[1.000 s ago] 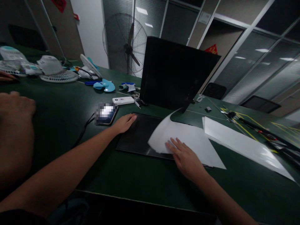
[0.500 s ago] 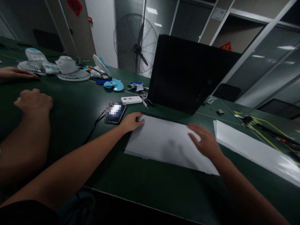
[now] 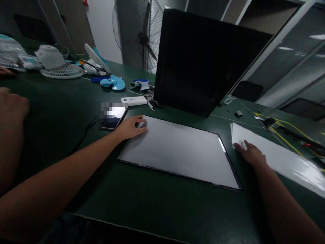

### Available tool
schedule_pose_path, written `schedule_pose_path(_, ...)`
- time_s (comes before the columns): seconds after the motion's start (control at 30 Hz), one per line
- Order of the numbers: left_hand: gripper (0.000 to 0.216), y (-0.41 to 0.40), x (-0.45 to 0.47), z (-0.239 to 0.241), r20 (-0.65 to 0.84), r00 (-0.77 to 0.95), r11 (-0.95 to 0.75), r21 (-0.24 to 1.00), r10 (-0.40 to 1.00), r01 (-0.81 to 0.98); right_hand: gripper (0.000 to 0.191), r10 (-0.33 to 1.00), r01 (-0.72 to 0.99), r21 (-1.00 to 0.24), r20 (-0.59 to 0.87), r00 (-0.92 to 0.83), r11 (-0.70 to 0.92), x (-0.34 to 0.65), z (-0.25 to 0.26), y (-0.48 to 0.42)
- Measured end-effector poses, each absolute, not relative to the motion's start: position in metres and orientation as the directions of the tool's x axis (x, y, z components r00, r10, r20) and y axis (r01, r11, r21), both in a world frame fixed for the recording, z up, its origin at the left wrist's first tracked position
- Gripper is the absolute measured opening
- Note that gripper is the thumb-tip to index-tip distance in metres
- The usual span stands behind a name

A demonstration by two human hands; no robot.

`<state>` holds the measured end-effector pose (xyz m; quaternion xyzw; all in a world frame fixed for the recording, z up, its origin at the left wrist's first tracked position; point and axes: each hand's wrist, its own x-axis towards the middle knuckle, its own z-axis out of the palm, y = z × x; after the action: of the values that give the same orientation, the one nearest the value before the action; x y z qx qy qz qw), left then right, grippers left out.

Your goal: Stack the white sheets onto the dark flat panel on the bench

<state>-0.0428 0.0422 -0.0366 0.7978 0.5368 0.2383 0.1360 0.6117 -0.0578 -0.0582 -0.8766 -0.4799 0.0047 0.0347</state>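
Note:
A white sheet lies in a thin, black-framed flat panel (image 3: 175,149) on the table in front of me. My left hand (image 3: 130,128) rests on the panel's upper left corner, with thumb and fingers apart. To the right lies a small stack of glossy white sheets (image 3: 281,159). My right hand (image 3: 252,154) touches the left end of that stack, its thumb at the edge and its fingers spread on top. A bright crease shows in the top sheet by the fingertips.
Left of the panel lie a phone (image 3: 111,120) with a black cable and a white stick-shaped device (image 3: 134,100). A large black screen (image 3: 208,64) stands behind. Fan parts (image 3: 63,69) and a blue fan blade (image 3: 113,82) sit farther left. Another person's arm (image 3: 11,135) rests there.
My right hand has moved off the panel, rightward onto the white stack. The sheet now lies within the black frame, whose right and front edges show. My left hand stays at the corner.

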Motion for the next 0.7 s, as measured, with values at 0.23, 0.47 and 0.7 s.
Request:
schedule_pose_path(0.23, 0.059, 0.043, -0.039, -0.034, 0.172, 0.348, -0.388, 0.406, 0.922, 0.827, 0.100, 0.818, 0.816, -0.083, 0.024, 0.575, -0.572, 0.598, -0.046, -0.061)
schedule_pose_path(0.47, 0.072, 0.036, -0.037, -0.028, 0.105, 0.453, -0.463, 0.290, 0.885, 0.838, 0.096, 0.805, 0.805, -0.100, 0.057, 0.591, -0.584, 0.589, -0.041, -0.064)
schedule_pose_path(0.7, 0.085, 0.032, -0.036, -0.025, 0.076, 0.468, -0.471, 0.253, 0.881, 0.845, 0.083, 0.751, 0.767, -0.085, 0.162, 0.640, -0.636, 0.576, -0.027, -0.072)
